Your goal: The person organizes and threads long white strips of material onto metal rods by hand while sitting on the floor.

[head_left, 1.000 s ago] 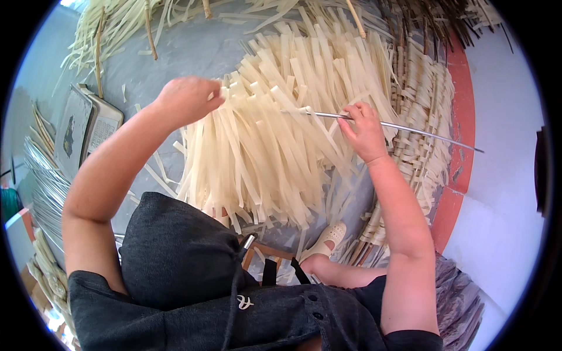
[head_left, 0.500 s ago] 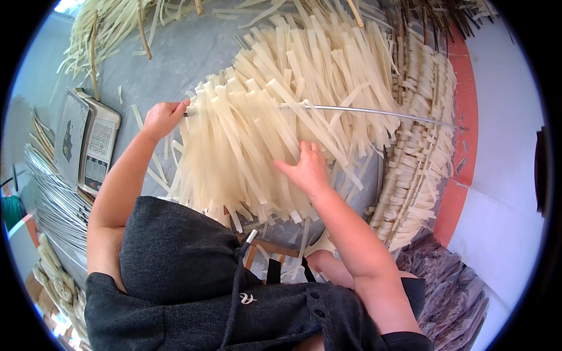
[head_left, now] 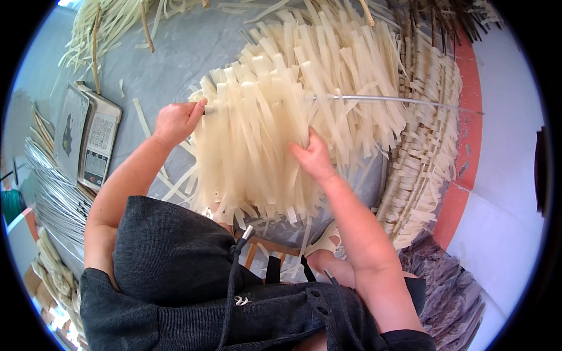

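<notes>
A thin metal rod (head_left: pixel 398 100) runs sideways with several pale, flat strips (head_left: pixel 257 146) draped over it like a curtain. My left hand (head_left: pixel 175 120) grips the rod's left end, fingers closed around it. My right hand (head_left: pixel 313 157) presses into the hanging strips from the right, fingers spread against them. More pale strips (head_left: pixel 345 64) lie spread on the grey floor beyond the rod.
A grey scale with a keypad (head_left: pixel 88 137) lies on the floor at the left. A bundle of thin metal rods (head_left: pixel 50 193) lies at the lower left. Rows of strips (head_left: pixel 424 158) curve along the right beside a red floor band (head_left: pixel 468 140). A wooden stool (head_left: pixel 263 251) is under me.
My left hand has slid the rod's end leftward. My right hand has let go of the rod and dropped down onto the hanging strips.
</notes>
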`<state>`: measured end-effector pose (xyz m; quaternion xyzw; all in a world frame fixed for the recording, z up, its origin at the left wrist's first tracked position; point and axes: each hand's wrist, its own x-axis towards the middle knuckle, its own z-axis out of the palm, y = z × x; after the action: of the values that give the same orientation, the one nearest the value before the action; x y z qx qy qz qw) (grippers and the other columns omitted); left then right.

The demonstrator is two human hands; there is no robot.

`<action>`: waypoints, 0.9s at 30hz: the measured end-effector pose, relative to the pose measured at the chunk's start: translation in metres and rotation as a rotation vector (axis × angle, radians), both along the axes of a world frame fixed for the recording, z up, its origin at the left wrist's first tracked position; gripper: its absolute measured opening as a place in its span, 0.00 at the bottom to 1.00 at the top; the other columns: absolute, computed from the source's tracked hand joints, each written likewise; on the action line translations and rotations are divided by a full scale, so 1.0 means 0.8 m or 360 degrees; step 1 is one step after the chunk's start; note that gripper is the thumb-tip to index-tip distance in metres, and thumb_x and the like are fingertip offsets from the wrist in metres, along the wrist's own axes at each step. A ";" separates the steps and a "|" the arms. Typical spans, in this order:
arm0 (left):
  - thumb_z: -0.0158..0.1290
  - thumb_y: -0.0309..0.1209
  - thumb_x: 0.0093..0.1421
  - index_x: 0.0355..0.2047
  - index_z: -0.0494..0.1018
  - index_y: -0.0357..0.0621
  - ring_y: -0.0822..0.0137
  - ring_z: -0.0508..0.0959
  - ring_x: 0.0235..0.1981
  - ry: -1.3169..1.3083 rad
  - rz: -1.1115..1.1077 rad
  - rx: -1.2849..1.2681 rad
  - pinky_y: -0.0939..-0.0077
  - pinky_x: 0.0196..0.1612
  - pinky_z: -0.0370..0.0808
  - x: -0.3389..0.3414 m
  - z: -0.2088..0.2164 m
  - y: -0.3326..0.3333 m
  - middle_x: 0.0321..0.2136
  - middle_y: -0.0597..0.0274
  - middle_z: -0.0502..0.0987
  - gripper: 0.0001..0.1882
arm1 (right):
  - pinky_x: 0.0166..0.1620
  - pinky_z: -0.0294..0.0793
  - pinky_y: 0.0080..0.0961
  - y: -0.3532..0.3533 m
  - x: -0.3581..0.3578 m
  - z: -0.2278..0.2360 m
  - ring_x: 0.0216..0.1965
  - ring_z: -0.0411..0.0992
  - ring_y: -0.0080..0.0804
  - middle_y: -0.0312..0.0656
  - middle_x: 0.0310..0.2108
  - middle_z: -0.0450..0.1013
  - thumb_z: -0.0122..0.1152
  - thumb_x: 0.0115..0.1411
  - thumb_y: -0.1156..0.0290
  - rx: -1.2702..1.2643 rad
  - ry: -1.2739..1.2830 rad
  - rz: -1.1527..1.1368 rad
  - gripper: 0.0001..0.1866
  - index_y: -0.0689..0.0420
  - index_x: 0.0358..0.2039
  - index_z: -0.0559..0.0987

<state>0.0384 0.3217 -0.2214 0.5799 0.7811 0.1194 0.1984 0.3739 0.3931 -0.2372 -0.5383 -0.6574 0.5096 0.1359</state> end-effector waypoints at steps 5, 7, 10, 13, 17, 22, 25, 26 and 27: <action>0.44 0.48 0.66 0.20 0.77 0.43 0.46 0.74 0.20 -0.0129 -0.0113 0.0218 0.57 0.23 0.71 -0.002 0.005 -0.004 0.16 0.51 0.74 0.26 | 0.39 0.74 0.31 0.027 0.002 0.003 0.33 0.76 0.43 0.56 0.33 0.77 0.63 0.51 0.63 -0.0025 0.0154 0.0158 0.32 0.72 0.51 0.69; 0.43 0.48 0.66 0.20 0.77 0.44 0.46 0.75 0.21 -0.0087 -0.0115 0.0089 0.56 0.25 0.72 -0.011 0.005 -0.002 0.17 0.50 0.75 0.26 | 0.39 0.74 0.31 0.025 -0.001 0.012 0.34 0.76 0.42 0.56 0.34 0.77 0.64 0.50 0.63 0.0009 -0.0013 0.0134 0.32 0.72 0.51 0.70; 0.42 0.48 0.67 0.22 0.77 0.41 0.43 0.75 0.23 -0.0087 -0.0080 -0.0069 0.55 0.27 0.71 -0.005 0.001 -0.006 0.18 0.47 0.74 0.27 | 0.40 0.74 0.30 0.046 -0.009 0.024 0.36 0.77 0.41 0.56 0.34 0.77 0.65 0.49 0.64 -0.0060 -0.0167 0.0051 0.32 0.71 0.50 0.70; 0.41 0.49 0.67 0.25 0.78 0.38 0.43 0.75 0.26 -0.0153 0.0031 -0.0138 0.56 0.30 0.72 0.001 0.002 -0.004 0.20 0.44 0.75 0.28 | 0.43 0.74 0.34 0.068 -0.016 0.054 0.38 0.76 0.41 0.56 0.37 0.76 0.69 0.47 0.62 -0.0172 -0.0221 -0.0013 0.30 0.69 0.46 0.73; 0.36 0.55 0.67 0.36 0.81 0.48 0.47 0.78 0.33 -0.0391 0.0293 -0.0380 0.58 0.39 0.73 -0.021 -0.007 -0.010 0.26 0.48 0.79 0.30 | 0.49 0.72 0.38 0.045 -0.011 0.072 0.46 0.73 0.48 0.57 0.44 0.74 0.70 0.48 0.55 0.0994 -0.0809 0.0343 0.32 0.67 0.46 0.74; 0.36 0.56 0.66 0.37 0.80 0.50 0.50 0.78 0.32 -0.0427 0.0186 -0.0209 0.60 0.37 0.73 -0.013 0.010 -0.017 0.25 0.52 0.78 0.29 | 0.54 0.70 0.41 -0.043 -0.032 0.058 0.52 0.69 0.54 0.60 0.51 0.69 0.68 0.49 0.51 0.0336 -0.0374 0.0622 0.40 0.68 0.54 0.68; 0.39 0.54 0.66 0.37 0.80 0.51 0.51 0.78 0.30 -0.0445 0.0140 -0.0226 0.62 0.35 0.72 -0.012 0.022 -0.022 0.24 0.52 0.78 0.26 | 0.56 0.69 0.41 -0.062 -0.064 0.052 0.53 0.68 0.54 0.60 0.53 0.67 0.68 0.48 0.52 -0.0042 -0.0703 0.0506 0.41 0.69 0.55 0.68; 0.41 0.52 0.66 0.37 0.80 0.51 0.52 0.77 0.29 -0.0485 0.0109 -0.0221 0.62 0.34 0.72 -0.010 0.025 -0.022 0.24 0.53 0.77 0.23 | 0.56 0.68 0.40 -0.064 -0.068 0.040 0.53 0.68 0.54 0.60 0.53 0.67 0.69 0.48 0.52 0.0021 -0.0631 0.0362 0.40 0.69 0.54 0.69; 0.41 0.52 0.66 0.37 0.80 0.51 0.52 0.77 0.29 -0.0487 0.0110 -0.0224 0.62 0.34 0.72 -0.007 0.029 -0.021 0.24 0.53 0.77 0.23 | 0.57 0.68 0.39 -0.066 -0.071 0.027 0.54 0.68 0.53 0.60 0.53 0.67 0.69 0.48 0.53 0.0083 -0.0558 0.0218 0.40 0.70 0.53 0.69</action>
<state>0.0328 0.3048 -0.1981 0.5126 0.7676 0.1581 0.3507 0.3169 0.3406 -0.2154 -0.5691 -0.7191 0.3987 -0.0018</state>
